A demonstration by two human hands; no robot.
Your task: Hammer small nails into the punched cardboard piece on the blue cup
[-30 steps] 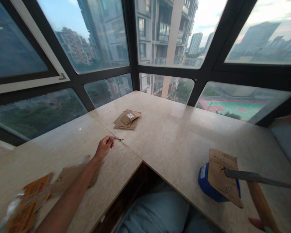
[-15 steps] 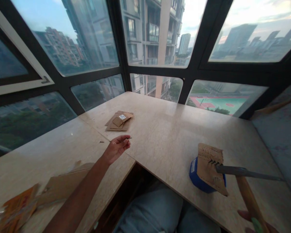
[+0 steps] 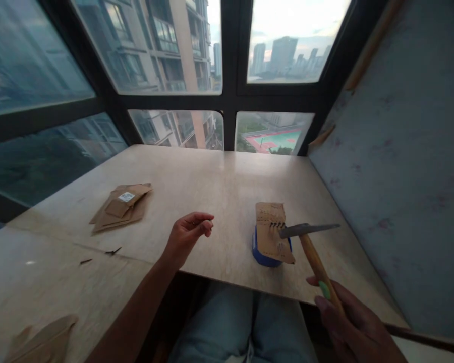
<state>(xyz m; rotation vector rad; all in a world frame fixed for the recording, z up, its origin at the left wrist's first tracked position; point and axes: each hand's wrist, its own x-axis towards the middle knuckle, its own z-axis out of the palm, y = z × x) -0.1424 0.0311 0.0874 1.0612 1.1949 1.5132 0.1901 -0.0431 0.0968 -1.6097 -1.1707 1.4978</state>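
My left hand (image 3: 189,236) hovers over the counter, thumb and fingers pinched on a small dark nail that is mostly hidden now. In my right hand (image 3: 348,312) is a hammer (image 3: 316,259) with a wooden handle, a green patch on it and a long grey metal head. The tip of that head is over a piece of brown cardboard (image 3: 270,239), which lies across a blue container (image 3: 265,258). Several dark nails (image 3: 277,225) stand in a row in the cardboard; whether the hammer touches them I cannot tell.
Flat brown cardboard pieces (image 3: 111,212) with a white label lie at the left of the counter (image 3: 196,176). Loose dark nails (image 3: 112,251) lie in front of them. More brown packaging (image 3: 45,340) is at the lower left. Windows and a patterned wall (image 3: 386,191) border the counter.
The view has turned right, so the windows and counter shift left. My left hand has moved right, nearer the blue container, still pinching. More of my right hand and the hammer shows.
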